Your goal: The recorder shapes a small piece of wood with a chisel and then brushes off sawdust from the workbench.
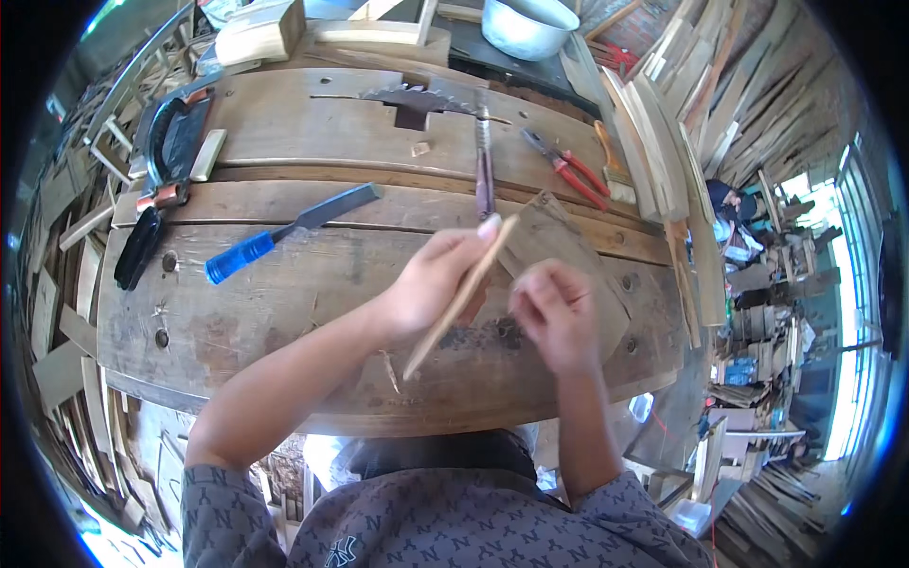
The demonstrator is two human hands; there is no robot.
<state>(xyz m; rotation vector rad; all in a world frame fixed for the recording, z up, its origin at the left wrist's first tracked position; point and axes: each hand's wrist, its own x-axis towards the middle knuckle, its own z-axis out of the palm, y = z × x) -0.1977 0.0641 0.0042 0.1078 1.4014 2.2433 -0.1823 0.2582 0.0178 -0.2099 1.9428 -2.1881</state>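
My left hand [434, 286] is closed round a thin pale wooden strip [426, 346], held slanting over the workbench [237, 331]. Just right of it, my right hand [554, 312] has curled fingers, slightly blurred; what they hold, if anything, I cannot make out. Behind my left hand lies a long narrow dark tool [485, 170], pointing away from me. A blue-handled chisel [241, 257] is to the left, red-handled pliers [578, 175] and a paintbrush [617, 175] to the upper right. A flat brown board [601, 284] lies beside my right hand.
A toothed saw blade [407, 99] shows at a cutout. A black clamp-like tool [161, 151] lies at left, wood pieces [653, 142] along the right. A metal basin [530, 24] stands behind, a wood block [256, 38] at back left. Timber offcuts surround the bench.
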